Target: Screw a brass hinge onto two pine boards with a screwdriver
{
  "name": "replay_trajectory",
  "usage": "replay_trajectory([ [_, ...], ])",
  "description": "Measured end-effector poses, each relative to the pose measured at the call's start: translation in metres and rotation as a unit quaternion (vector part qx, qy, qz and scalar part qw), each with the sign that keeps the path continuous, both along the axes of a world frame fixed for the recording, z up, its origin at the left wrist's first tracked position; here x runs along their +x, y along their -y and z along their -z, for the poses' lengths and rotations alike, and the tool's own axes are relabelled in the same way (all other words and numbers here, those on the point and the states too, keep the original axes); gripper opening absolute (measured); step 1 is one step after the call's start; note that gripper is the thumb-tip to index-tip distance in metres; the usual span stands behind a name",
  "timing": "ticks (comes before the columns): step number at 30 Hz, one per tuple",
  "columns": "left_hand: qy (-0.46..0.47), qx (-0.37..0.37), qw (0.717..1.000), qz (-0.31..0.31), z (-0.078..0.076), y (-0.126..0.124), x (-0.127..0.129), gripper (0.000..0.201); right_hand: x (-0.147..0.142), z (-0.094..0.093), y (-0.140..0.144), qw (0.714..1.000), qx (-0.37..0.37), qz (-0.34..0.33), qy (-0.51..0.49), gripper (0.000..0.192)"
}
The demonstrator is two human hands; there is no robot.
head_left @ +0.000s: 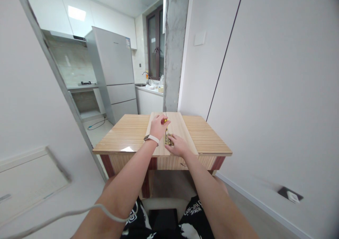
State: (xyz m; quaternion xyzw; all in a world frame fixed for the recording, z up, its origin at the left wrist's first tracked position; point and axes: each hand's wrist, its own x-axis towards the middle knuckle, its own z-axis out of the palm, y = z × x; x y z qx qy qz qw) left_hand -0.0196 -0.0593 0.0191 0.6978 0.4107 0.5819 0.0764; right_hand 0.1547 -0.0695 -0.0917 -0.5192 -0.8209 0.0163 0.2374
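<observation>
Pinching a small yellow piece [165,120], left hand [159,126] beside right hand [178,145] on table [127,133]

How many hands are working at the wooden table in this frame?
2: the left hand, with a wristband, grips a small yellow item farther back; the right hand rests on a small metallic object nearer the wooden table edge.

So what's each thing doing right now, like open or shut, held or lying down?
Left hand: curled around a small yellow thing.
Right hand: resting on a small brass-coloured piece, fingers spread.
Board: lying flat on the table.
Fridge: doors shut.
Window: looks shut.
</observation>
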Motion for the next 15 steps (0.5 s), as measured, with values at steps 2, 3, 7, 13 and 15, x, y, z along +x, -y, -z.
replay_trajectory([
  [2, 0.004, 0.0, 1.0, 0.01, 0.0011, 0.0008, 0.0003, 0.01, 0.0001, 0.0, -0.0001, 1.0, -0.003, 0.0, 0.0, 0.071],
  [3, 0.006, -0.002, 1.0, 0.017, 0.0016, 0.0011, 0.0004, 0.01, 0.0002, -0.0001, -0.0001, 1.0, -0.005, 0.001, 0.0, 0.071],
  [7, -0.002, -0.01, 0.998, 0.062, 0.0029, 0.0025, 0.0012, 0.017, 0.0, -0.0006, 0.0001, 1.0, -0.009, 0.0, 0.002, 0.071],
  [13, 0.0, -0.002, 0.998, 0.064, 0.0042, 0.0028, 0.0025, 0.021, -0.0006, -0.0016, 0.0012, 1.0, -0.005, 0.0, -0.002, 0.069],
  [15, 0.005, 0.004, 0.999, 0.038, 0.004, 0.0025, 0.0025, 0.019, -0.0007, -0.0022, 0.0019, 1.0, -0.004, 0.0, 0.001, 0.069],
])
